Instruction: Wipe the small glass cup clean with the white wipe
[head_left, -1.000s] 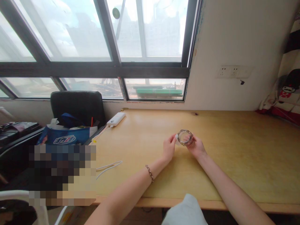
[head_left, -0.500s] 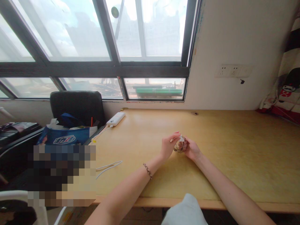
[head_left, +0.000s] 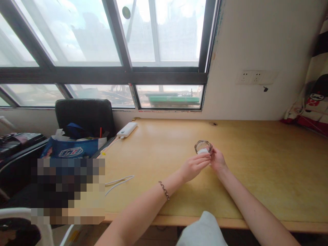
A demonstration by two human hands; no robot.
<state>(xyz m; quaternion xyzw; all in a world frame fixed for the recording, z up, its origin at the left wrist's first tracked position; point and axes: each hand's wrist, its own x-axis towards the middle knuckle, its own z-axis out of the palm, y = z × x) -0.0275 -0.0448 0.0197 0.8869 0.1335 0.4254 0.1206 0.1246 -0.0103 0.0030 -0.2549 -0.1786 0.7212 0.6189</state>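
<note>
My right hand (head_left: 218, 160) is wrapped round the right side of a small clear glass vessel (head_left: 196, 147) with a dark-looking, angular rim, perhaps a glass cup or ashtray. The vessel is held up above the wooden desk, its opening tilted toward me. Pressed against its near side is a piece of white tissue (head_left: 203, 150), pinched by my left hand (head_left: 196, 166), whose fingers lie together and point right. A braided bracelet (head_left: 164, 190) circles my left wrist. My left fingers hide the lower part of the vessel.
The wooden desk (head_left: 269, 171) spans the view below a window. A white power bank (head_left: 127, 130) with a cable lies at its back left corner, and a white cable loop (head_left: 120, 180) at the left edge. A black chair (head_left: 84, 114) holds a blue bag (head_left: 73, 147).
The glass vessel has tilted, so its rim shows above my left hand. My left hand has moved right and down, to its near side with the tissue. My right hand shifted slightly right.
</note>
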